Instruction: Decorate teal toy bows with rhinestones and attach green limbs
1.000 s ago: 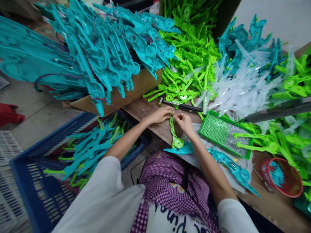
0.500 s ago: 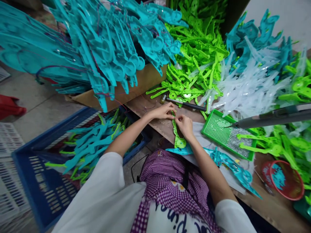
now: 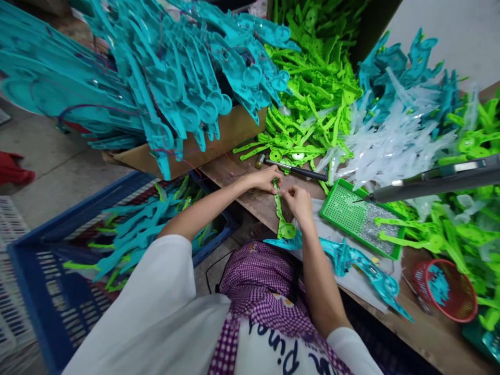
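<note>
My left hand (image 3: 267, 179) pinches the upper end of a long, bright green plastic piece (image 3: 278, 211) whose wide round end points towards my body. Just to the right of it, my right hand (image 3: 299, 202) has its thumb and fingers drawn together near the top of the piece. Whatever lies between those fingertips is too small to make out. Below my hands, a turquoise plastic part (image 3: 347, 259) with fittings on it lies along the table edge on a white cloth (image 3: 369, 291). Beyond my fingers rests a hammer (image 3: 300, 170) with a dark handle.
A green tray (image 3: 344, 205) of tiny metal bits sits at right under a dark power screwdriver (image 3: 433, 179). Near it stand a red basket (image 3: 464, 294), green pieces (image 3: 312, 109) and clear pieces (image 3: 406, 138). Turquoise parts (image 3: 187, 78) overhang a carton (image 3: 230, 130); a blue crate (image 3: 42, 307) is at left.
My right hand has drawn slightly away from the green piece, leaving a small gap. My left hand still holds its upper end. The whole view has shifted a little.
</note>
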A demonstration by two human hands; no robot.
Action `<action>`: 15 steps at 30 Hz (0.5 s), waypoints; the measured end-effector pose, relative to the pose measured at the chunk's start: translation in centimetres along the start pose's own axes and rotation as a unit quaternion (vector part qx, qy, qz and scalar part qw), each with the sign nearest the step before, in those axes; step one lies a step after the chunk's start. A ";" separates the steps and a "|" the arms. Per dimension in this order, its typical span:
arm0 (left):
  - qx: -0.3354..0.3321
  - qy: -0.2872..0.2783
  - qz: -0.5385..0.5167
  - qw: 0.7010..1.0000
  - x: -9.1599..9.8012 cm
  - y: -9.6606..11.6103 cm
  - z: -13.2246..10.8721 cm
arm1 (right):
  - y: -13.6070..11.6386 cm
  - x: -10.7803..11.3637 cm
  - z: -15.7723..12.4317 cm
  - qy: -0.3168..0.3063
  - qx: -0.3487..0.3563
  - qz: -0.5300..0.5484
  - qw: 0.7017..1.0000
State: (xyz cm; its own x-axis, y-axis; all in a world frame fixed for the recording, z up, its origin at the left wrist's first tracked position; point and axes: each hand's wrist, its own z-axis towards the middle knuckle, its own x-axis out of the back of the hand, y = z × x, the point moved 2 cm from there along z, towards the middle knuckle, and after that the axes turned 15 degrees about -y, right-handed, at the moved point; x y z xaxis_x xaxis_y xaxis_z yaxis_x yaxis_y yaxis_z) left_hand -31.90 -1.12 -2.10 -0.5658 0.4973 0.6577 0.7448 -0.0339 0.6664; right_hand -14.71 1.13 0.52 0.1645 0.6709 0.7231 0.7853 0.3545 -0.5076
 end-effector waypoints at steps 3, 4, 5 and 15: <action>0.016 0.005 0.011 1.000 0.1 0.2 0.1 | -0.7 0.5 -0.4 0.012 -0.016 -0.002 1.000; 0.018 0.008 0.013 1.000 0.1 0.2 0.1 | -0.8 0.4 -0.5 0.010 -0.012 0.000 1.000; 0.018 0.008 0.014 1.000 0.1 0.3 0.2 | -0.9 0.1 -0.7 0.011 -0.003 0.005 1.000; -0.001 -0.019 -0.025 0.999 0.8 -0.5 0.5 | -1.9 -4.0 -2.6 0.012 0.040 -0.118 0.992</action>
State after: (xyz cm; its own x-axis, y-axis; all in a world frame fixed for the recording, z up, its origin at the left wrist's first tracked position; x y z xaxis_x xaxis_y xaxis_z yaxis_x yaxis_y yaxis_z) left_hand -32.50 -0.29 -2.10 -0.5881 0.5316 0.6095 0.7153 -0.0100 0.6988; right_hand -15.28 -3.94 -0.17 -0.0043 0.5474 0.8368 0.7534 0.5520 -0.3572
